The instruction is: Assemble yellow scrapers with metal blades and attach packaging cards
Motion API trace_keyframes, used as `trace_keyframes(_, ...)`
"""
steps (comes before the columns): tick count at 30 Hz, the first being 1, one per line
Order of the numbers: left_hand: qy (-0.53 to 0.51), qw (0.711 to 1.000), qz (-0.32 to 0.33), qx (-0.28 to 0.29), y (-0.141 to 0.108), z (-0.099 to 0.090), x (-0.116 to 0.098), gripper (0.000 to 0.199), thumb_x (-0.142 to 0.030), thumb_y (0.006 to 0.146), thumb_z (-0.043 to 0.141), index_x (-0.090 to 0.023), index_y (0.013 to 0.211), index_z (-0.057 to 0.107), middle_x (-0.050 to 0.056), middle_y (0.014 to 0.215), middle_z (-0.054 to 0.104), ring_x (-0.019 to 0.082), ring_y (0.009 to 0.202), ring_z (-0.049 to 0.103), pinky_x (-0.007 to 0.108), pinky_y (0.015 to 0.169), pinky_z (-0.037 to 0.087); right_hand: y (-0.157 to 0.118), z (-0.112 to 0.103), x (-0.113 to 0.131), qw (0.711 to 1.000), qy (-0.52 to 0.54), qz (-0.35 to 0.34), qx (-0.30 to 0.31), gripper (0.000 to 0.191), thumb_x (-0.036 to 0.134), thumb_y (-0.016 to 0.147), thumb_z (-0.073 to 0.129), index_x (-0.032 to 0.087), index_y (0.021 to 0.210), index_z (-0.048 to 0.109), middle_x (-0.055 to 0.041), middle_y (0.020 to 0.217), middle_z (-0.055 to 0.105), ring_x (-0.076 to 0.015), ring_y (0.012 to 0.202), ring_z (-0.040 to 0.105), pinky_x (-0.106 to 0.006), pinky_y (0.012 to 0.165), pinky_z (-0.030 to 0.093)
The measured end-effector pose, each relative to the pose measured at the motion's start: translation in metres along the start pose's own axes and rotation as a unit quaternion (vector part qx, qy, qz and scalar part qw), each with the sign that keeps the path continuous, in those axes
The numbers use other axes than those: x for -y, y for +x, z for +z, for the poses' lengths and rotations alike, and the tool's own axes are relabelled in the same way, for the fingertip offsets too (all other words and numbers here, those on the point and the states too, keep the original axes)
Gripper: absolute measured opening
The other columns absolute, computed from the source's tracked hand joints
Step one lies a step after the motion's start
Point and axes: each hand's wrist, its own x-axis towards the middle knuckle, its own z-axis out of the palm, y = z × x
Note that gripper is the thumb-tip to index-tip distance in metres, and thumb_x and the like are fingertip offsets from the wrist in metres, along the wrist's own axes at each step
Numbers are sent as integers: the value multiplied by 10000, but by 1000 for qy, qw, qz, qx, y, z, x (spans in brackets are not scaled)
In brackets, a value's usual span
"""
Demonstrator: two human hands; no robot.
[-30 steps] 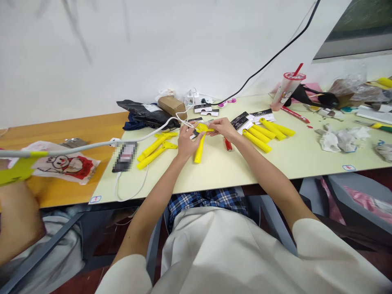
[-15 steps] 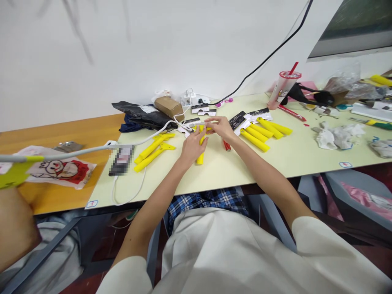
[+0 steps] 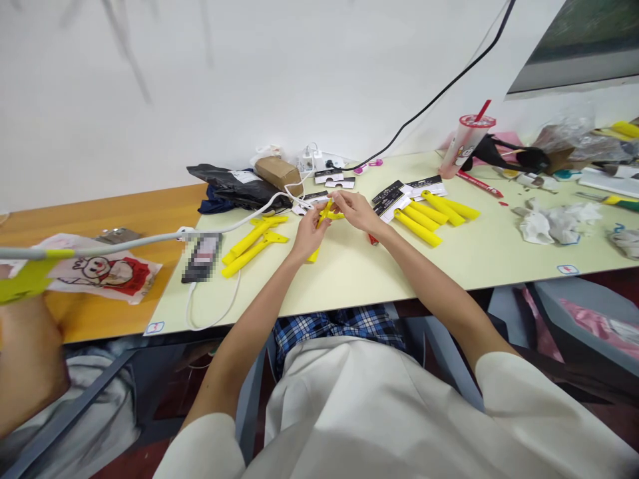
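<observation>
In the middle of the table, my left hand (image 3: 308, 233) is closed around a yellow T-headed scraper (image 3: 313, 256), whose handle end sticks out below the palm. My right hand (image 3: 355, 211) pinches at the scraper's head with its fingertips; whether a small part sits between them is too small to tell. Left of my hands lie similar yellow scrapers (image 3: 252, 258). To the right, several yellow handles (image 3: 417, 228) rest side by side by black-and-white packaging cards (image 3: 392, 201). A small red object (image 3: 373, 239) lies partly hidden under my right wrist.
A white cable (image 3: 239, 226) crosses at the left above a phone (image 3: 202, 258). Behind my hands are a black plastic bag (image 3: 239, 189), a cardboard box (image 3: 278, 174) and a power strip (image 3: 310, 159). A drink cup (image 3: 466, 146) and crumpled tissues (image 3: 554, 221) stand or lie right. Another person's arm (image 3: 30, 359) is at far left.
The held scraper has turned: its handle end has swung left and its head is tilted up between my hands. My left hand has rotated with it.
</observation>
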Motion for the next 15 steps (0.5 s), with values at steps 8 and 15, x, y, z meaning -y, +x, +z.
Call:
trace_keyframes(8,-107,994,-12,27,2,3,-1,455,-182,804,882,-259,1170,623,59,1202,776,222,1127,791,291,858,589,7,-10,-13,982,-131,-63,-120,819,798,1152,214,241,1310,793,-136,1171,732,-307,1178,682,-468,1118,539)
trace_keyframes(15,-143,988,-27,43,1,-11,-9,382,-124,829,815,-283,1103,600,44,1256,709,174,1085,742,260,789,575,9,-15,-19,990,-38,-13,-135,881,959,1035,341,196,1150,766,-114,1092,777,-272,1021,725,-373,928,580)
